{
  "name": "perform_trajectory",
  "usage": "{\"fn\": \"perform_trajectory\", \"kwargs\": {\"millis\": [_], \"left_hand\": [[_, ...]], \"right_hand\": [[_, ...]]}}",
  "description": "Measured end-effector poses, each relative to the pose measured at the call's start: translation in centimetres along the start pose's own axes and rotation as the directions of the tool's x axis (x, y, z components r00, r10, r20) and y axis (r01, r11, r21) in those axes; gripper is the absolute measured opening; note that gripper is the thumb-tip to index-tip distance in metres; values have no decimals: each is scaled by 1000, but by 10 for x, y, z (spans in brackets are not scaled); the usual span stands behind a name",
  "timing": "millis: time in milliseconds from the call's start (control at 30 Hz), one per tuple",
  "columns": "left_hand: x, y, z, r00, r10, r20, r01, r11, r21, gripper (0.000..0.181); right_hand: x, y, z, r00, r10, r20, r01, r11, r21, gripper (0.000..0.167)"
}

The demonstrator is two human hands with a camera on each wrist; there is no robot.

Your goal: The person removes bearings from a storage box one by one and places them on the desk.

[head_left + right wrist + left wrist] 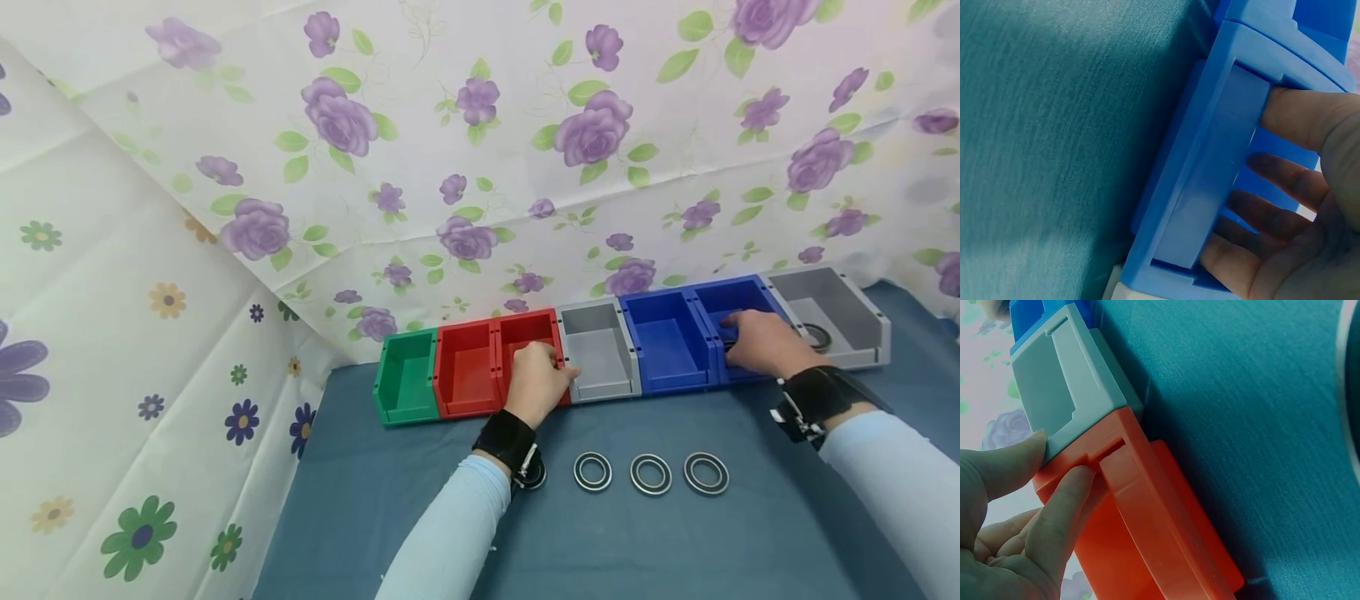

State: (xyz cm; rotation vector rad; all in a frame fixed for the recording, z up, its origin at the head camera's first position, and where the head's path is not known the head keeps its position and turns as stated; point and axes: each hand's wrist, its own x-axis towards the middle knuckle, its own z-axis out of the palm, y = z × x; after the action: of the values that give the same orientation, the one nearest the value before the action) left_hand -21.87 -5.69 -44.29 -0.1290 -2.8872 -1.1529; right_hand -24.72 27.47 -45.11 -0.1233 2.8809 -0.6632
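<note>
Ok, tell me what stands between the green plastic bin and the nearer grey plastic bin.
The head view shows two red plastic bins, side by side, the left hand at one.

A: Any lettering, head view?
B: None legible; rings (706, 490) too small to tell any marking
A: Bins (603, 390)?
B: Head view, both wrist views: no label, number or brand readable
A: Wrist straps (507, 437)?
B: Likewise, nothing readable there; no signs to log either
</note>
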Motion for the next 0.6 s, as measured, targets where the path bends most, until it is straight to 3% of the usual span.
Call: {"fn": "perform_trajectory", "kwargs": {"millis": [400,600], "left_hand": [[0,-1,1,1000,1,-8,-1,1000,2,19],[0,-1,2,1000,2,-10,-2,1000,1,20]], "right_hand": [[0,4,5,1000,-5,-3,5,1000,18,53],[-1,5,5,999,-36,-16,36,999,-13,41]]}}
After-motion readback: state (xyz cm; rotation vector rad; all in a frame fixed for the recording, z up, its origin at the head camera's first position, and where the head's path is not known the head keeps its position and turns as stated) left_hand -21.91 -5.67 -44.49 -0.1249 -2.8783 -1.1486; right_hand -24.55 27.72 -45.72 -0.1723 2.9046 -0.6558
